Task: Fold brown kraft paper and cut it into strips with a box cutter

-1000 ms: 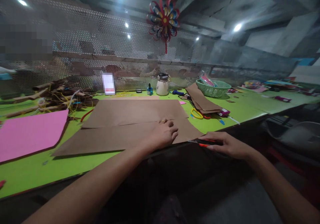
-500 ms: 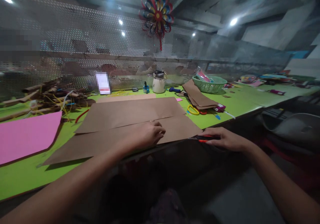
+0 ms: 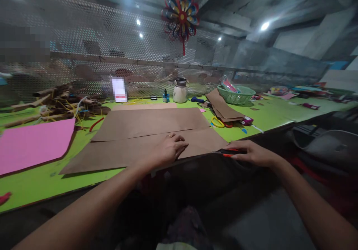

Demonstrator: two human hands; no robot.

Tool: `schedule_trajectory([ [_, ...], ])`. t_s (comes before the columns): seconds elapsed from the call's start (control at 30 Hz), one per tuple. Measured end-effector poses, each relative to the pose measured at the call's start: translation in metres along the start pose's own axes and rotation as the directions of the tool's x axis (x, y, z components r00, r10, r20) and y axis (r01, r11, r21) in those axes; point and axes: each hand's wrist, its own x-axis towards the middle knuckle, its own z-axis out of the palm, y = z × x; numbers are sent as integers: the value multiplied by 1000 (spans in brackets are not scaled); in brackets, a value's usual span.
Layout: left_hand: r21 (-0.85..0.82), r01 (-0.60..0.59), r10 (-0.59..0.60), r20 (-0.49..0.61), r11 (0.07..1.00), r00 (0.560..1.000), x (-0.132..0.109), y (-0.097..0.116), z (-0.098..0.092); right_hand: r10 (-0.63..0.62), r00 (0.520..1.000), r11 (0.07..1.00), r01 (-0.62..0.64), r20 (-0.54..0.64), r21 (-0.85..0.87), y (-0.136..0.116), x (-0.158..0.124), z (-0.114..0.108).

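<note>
Two overlapping brown paper sheets lie on the green table. My left hand (image 3: 172, 147) rests over the front brown sheet (image 3: 112, 155) near the table's front edge; its fingers are loosely bent and apart, with nothing visible in them and a ring on one finger. The rear brown sheet (image 3: 151, 121) lies just beyond. At the front sheet's right corner, my right hand (image 3: 248, 153) is closed around a black-and-red cutter (image 3: 231, 152) whose thin pointed tip points left along the paper's edge. Part of its handle is hidden by my fingers.
Pink sheet (image 3: 36, 142) and bundled brown sticks (image 3: 60, 103) lie left. Behind the paper stand a phone-like white screen (image 3: 119, 89), a blue bottle (image 3: 166, 96) and a cream jar (image 3: 179, 92). Yellow-handled scissors (image 3: 217, 122), brown strips (image 3: 223, 106) and a green basket (image 3: 237, 96) are right.
The left fingers have spread a little from a more curled pose. The brown sheets' left end sits farther right and higher in view, with the camera slightly shifted. The right hand still grips the cutter.
</note>
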Motion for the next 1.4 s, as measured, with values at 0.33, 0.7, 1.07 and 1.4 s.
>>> schedule_trajectory([
  [0.33,-20,3,-3,7,1000,1000,1,-1,-1,-23,999,1000,22,34,12,-6,-12,-1],
  [0.7,1,-16,16,16,1000,1000,2,-3,0,-1,1000,987,-2,16,159,-3,5,16],
  [1.07,-15,1,-1,27,1000,1000,2,-1,-2,20,998,980,-31,54,195,-16,-2,16],
  [1.4,-12,-9,9,17,1000,1000,2,-3,0,70,995,946,-90,74,311,-22,16,34],
])
